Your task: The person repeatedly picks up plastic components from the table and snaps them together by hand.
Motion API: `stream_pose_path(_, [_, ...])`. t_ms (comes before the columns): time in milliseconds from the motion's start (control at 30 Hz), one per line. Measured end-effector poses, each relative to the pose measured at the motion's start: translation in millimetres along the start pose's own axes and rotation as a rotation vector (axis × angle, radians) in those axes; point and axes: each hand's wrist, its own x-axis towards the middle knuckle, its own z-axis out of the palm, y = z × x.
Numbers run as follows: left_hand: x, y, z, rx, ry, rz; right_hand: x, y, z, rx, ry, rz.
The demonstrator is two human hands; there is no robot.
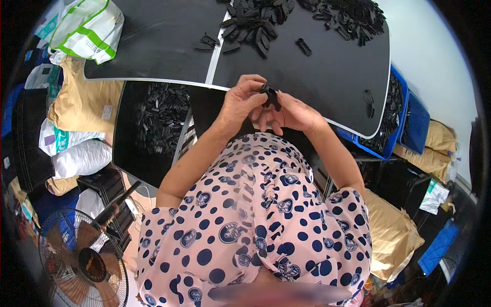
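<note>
Between my two hands, just over the near edge of the black table [302,82], is a small black plastic part [271,96] with a curved, clip-like shape. My left hand [243,100] pinches it between thumb and fingers from the left. The fingers of my right hand [292,111] close on its other side, with some curled beneath it. Its exact kind I cannot make out. Beyond my hands, a single black part [304,47] lies on the table, and a large heap of similar black pieces [258,25] spreads at the far side.
More black pieces [162,115] cover a lower surface at left. A blue bin [401,110] of them stands at right. White-and-green bag [89,30] sits on the table's far left. Brown sacks [84,97] and a fan [84,261] are at left; another sack [391,235] is at right.
</note>
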Motion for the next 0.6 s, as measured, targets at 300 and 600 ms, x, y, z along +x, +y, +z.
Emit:
stream_pose_path(300, [2.1,-13.2,3.1,-0.104,0.013,-0.138,10.8,23.3,-1.2,0.089,0.282,-0.009])
stream_pose_path(600, [76.5,20.4,-66.4,1.535,0.148,0.654,-1.3,-71.5,-110.0,-1.700,1.096,-0.359])
